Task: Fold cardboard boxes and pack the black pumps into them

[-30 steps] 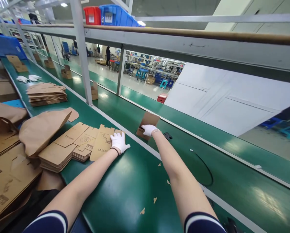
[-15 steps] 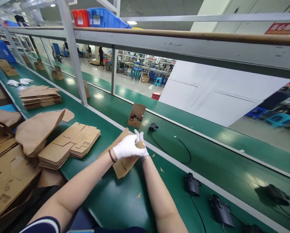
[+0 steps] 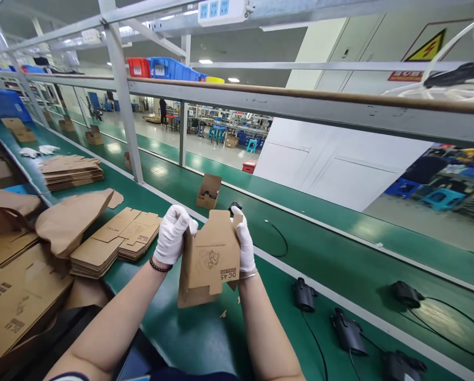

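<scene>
Both my gloved hands hold a small brown cardboard box [image 3: 209,259] upright above the green belt, partly opened into shape, with a printed mark and "DC 45" on its face. My left hand [image 3: 172,234] grips its upper left edge with fingers curled. My right hand [image 3: 244,242] grips its right side. A stack of flat box blanks [image 3: 116,241] lies on the table left of my left hand. An opened box [image 3: 208,191] stands on the belt beyond my hands.
Several black devices with cables [image 3: 348,332] lie on the belt at lower right. A second blank stack [image 3: 71,171] and white gloves [image 3: 38,151] lie farther left. Brown paper and large cartons [image 3: 18,286] crowd the left edge. A steel post [image 3: 121,100] rises behind.
My right hand left the opened box on the belt. My left hand picked a flat blank off the stack. Both hands brought it together and raised it, opening it into a box shape.
</scene>
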Demonstrator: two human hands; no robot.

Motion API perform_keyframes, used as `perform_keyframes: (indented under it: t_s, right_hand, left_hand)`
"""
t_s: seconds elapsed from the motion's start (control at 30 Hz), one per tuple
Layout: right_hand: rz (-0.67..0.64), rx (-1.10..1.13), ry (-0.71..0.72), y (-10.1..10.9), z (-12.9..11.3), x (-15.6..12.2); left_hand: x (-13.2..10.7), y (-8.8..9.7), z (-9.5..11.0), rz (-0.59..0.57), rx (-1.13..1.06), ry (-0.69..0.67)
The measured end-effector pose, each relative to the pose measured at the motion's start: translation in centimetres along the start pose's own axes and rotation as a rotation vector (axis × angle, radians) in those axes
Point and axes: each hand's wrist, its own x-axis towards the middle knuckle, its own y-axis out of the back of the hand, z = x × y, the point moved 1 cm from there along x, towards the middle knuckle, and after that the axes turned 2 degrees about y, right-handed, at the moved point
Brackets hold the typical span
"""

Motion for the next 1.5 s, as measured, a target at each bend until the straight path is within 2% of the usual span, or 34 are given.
perform_keyframes:
  t_s: [0.07,0.13,0.2,0.3,0.37,0.4,0.47,0.53,0.67,0.77,0.83,0.9,0.93,1.0,1.07,1.1,1.13,1.2,1.27,1.4,1.5]
  right_hand:
    - [-0.013,0.091,-0.032,-0.2,-0.4,-0.3]
    - [-0.085,0.12,-0.045,-0.4,-0.6,-0.5]
    - [-0.101,0.065,-0.05,-0.5,-0.4,-0.4]
    - [0.096,-0.064,-0.018,-0.5,0.1,-0.3]
    - [0.194,-0.152,0.036,-0.8,0.3,-0.3]
    - [0.219,-0.185,0.065,-0.9,0.4,-0.4]
    - [0.24,-0.228,0.117,-1.2,0.2,-0.5]
    - [0.227,-0.261,0.163,-1.2,0.0,-0.5]
    - [0.114,-0.352,0.215,-0.4,-0.5,0.3]
    - [-0.016,-0.469,0.274,-0.9,-1.2,1.1]
    - [-0.199,-0.548,0.323,-1.9,-1.5,1.9]
    - [-0.407,-0.573,0.355,-2.9,-0.9,3.4]
    - [-0.456,-0.566,0.348,-3.0,-0.2,4.6]
    - [-0.405,-0.59,0.222,-2.4,2.1,8.0]
    - [-0.279,-0.714,-0.052,-1.2,5.6,12.1]
    - [-0.299,-0.807,-0.223,-0.8,7.6,14.1]
    - [-0.311,-0.859,-0.317,-0.7,9.6,16.0]
    - [-0.345,-0.94,-0.434,-1.5,13.5,19.1]
    - [-0.342,-0.99,-0.461,-3.5,17.2,21.3]
    - [-0.322,-1.047,-0.446,-7.8,23.5,23.6]
    - [-0.285,-1.027,-0.446,-8.4,27.0,24.7]
  left_hand:
    - [0.3,0.0,0.4,0.081,0.045,-0.052]
    - [0.9,0.2,0.8,0.152,0.138,-0.137]
    - [1.0,0.3,0.8,0.111,0.287,-0.17]
    - [0.1,0.1,0.0,-0.069,0.46,-0.033]
    - [-0.9,0.1,-0.8,-0.074,0.517,0.051]
    - [-1.3,0.2,-1.0,-0.033,0.553,0.037]
    - [-1.7,0.3,-1.3,0.038,0.658,-0.075]
    - [-1.6,0.6,-1.2,0.018,0.761,-0.182]
    - [-1.1,1.3,-0.6,-0.13,0.887,-0.179]
    - [-1.1,1.6,-0.3,-0.323,1.026,-0.14]
    - [-1.1,2.1,-0.7,-0.417,1.069,-0.117]
    - [-1.2,3.4,-1.8,-0.414,0.976,-0.041]
    - [-1.4,4.3,-2.6,-0.372,0.886,0.016]
    - [-1.9,6.8,-4.5,-0.255,0.679,0.139]
    - [-2.8,9.5,-6.4,-0.156,0.521,0.237]
    - [-3.4,10.7,-7.2,-0.134,0.493,0.274]
    - [-4.1,11.7,-7.8,-0.127,0.507,0.299]
    - [-5.5,13.5,-8.7,-0.125,0.642,0.315]
    - [-6.8,15.0,-9.3,-0.111,0.837,0.313]
    - [-8.8,17.6,-10.9,-0.045,1.183,0.277]
    - [-9.2,18.5,-11.6,0.011,1.381,0.194]
